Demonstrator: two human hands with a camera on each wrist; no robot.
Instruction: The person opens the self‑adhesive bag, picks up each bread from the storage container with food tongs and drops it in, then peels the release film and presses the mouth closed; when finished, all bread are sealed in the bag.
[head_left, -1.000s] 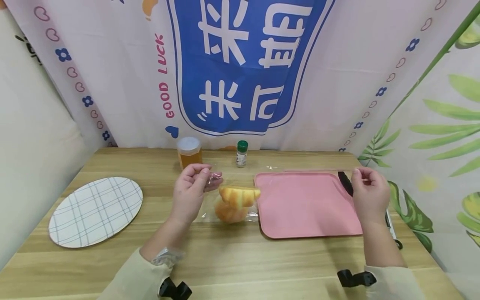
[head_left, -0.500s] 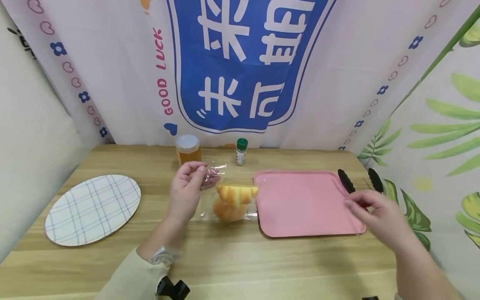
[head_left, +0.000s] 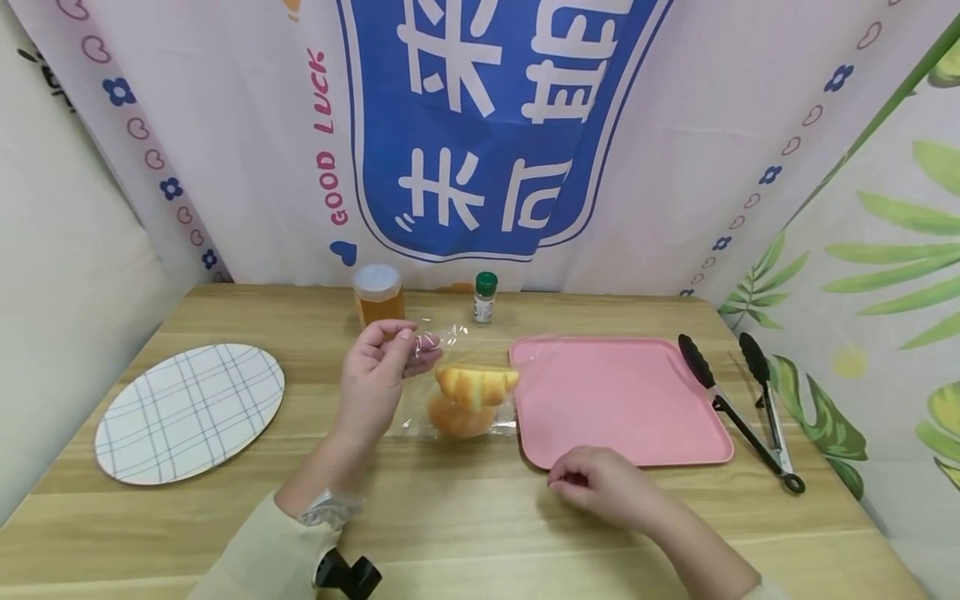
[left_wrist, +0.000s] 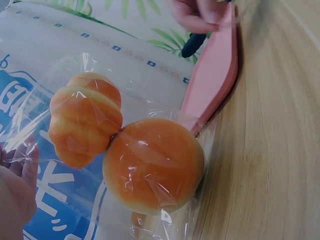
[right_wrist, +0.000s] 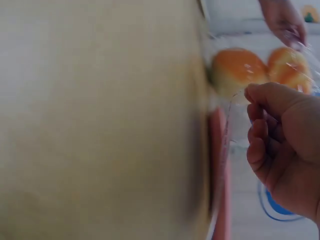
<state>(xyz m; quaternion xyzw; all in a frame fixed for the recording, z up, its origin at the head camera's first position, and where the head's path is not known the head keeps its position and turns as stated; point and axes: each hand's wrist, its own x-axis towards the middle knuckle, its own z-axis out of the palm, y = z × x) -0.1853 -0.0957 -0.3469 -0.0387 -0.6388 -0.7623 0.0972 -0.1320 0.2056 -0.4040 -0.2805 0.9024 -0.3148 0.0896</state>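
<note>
My left hand (head_left: 378, 379) pinches the upper left edge of a clear plastic bag (left_wrist: 167, 225), held up over the table. Inside the bag a croissant-shaped bread (head_left: 477, 386) sits above a round bun (head_left: 459, 418). Low over the front edge of a pink tray (head_left: 622, 400) is my right hand (head_left: 600, 487). In the right wrist view its thumb and forefinger pinch a thin clear plastic strip (right_wrist: 226, 140) that hangs down, its other fingers curled. That strip is too thin to make out in the head view.
A checked oval board (head_left: 191, 412) lies at the left. Behind my left hand stands a jar of amber liquid (head_left: 378, 296), and a small green-capped bottle (head_left: 485, 298) stands at the back. Black-tipped tongs (head_left: 697, 362) lie right of the tray. A printed curtain (head_left: 675, 192) hangs behind.
My right hand has moved from above the tongs, leftward and down, to the tray's front edge, uncovering the tongs. My left hand holds the bag in nearly the same place.
</note>
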